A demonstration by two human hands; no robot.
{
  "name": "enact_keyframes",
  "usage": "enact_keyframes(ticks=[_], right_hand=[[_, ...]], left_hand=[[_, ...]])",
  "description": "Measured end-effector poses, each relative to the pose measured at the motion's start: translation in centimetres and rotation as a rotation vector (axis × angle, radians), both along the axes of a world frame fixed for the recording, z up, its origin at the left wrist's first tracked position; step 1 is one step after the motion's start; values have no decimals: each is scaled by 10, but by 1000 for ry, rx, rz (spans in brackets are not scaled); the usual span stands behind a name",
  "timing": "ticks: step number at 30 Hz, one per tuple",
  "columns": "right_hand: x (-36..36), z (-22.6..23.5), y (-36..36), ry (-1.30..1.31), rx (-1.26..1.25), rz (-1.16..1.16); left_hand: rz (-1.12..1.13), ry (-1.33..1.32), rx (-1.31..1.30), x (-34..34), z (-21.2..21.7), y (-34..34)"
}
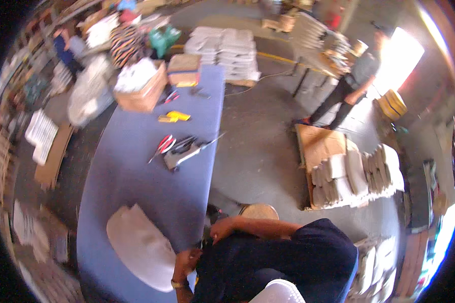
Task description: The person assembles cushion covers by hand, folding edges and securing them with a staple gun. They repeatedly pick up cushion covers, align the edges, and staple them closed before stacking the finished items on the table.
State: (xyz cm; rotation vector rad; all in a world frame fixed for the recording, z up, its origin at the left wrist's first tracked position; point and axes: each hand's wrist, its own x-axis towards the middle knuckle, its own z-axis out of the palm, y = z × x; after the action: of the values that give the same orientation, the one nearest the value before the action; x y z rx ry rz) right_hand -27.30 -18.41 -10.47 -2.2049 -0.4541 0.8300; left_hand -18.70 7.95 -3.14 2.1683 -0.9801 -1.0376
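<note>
At the table's near right edge, my left hand (188,259) is held close in front of my dark shirt, its fingers curled. My right hand (220,230) is bent inward beside it, also curled. Something small and dark shows between the two, too blurred to name. A pale, curved flat piece (140,247), like a cushion or cut panel, lies on the blue-grey table (131,177) next to my left hand; I cannot tell if they touch.
Farther up the table lie red-handled scissors (166,144), a grey gun-shaped tool (183,155), a yellow tool (178,116) and cardboard boxes (184,69). A round stool (259,211) stands right of the table. Stacked pale pieces (346,174) sit on a pallet; a person (356,76) stands beyond.
</note>
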Motion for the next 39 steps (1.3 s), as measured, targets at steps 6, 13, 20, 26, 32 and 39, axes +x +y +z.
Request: enact_keyframes(ticks=[6,13,20,26,32,39], right_hand=[[-6,-6,-12,148,288,14],[3,22,-12,272,208,107],[-6,13,-19,194,183,36],[-13,-3,-19,139,208,82],[-3,-1,-24,309,89,128],[-2,-11,-25,338,57,206]], left_hand=[[277,128,-201,-43,-6,31],[599,239,-188,-106,-28,86],[980,378,-154,-182,10,112],[1111,371,-146,-174,13,110],[1159,392,-137,-146,8,115],[1220,411,-131,-134,3,123]])
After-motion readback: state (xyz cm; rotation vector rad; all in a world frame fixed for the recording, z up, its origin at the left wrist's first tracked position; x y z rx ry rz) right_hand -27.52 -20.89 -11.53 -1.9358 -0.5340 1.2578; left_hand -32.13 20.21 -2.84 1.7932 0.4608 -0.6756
